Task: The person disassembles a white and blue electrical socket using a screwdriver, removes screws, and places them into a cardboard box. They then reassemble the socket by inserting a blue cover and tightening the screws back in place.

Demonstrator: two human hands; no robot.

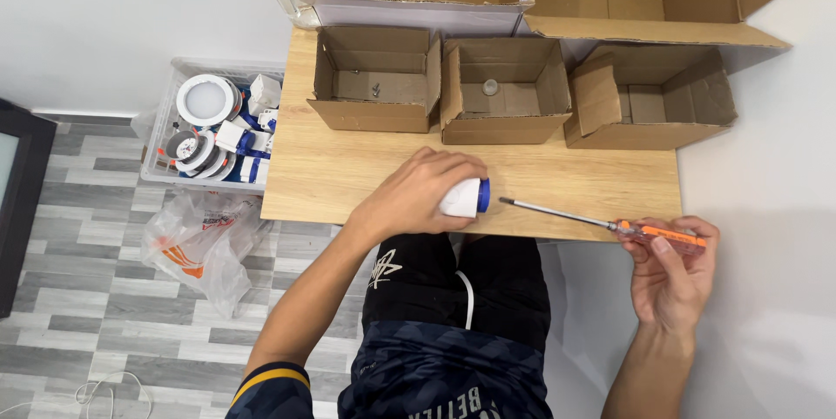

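Gripping a white part [460, 199] and screwdriver [610, 226], hands [418, 197] work over wooden table [348, 166], grey floor [87, 297].

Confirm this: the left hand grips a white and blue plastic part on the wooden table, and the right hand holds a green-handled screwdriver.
Not quite. In the head view the right hand holds an orange-handled screwdriver, not a green one. The rest stands: the left hand grips the white and blue plastic part on the wooden table.

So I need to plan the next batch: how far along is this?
Early, it seems. Done: small parts lie in the left box and middle box. In hand: left hand holds a white and blue part; right hand holds a screwdriver. Left: the bin still holds many lamps.
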